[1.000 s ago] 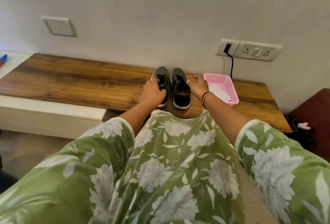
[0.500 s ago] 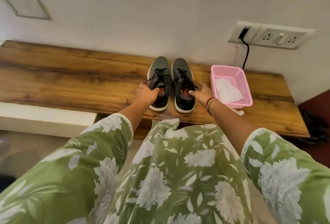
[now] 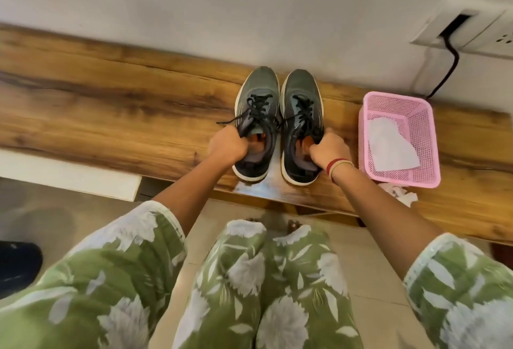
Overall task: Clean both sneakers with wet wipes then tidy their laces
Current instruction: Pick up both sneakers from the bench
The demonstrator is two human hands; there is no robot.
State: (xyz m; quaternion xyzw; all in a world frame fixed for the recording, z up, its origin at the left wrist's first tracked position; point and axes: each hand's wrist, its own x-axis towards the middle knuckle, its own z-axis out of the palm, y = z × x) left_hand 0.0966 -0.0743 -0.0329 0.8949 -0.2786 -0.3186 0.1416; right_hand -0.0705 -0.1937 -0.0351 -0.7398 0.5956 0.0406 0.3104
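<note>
Your L hand grips the left sneaker by its collar, R hand the right sneaker, side by side on the bench. Loose laces need tidying; wipe in pink basket, wiping prob unfinished.

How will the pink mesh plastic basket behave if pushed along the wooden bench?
Probably light: the pink mesh plastic basket has thin perforated walls and holds only a white wipe. Likely slides rather than tips, being low and wide on the smooth wooden bench. Walls may flex if squeezed.
</note>
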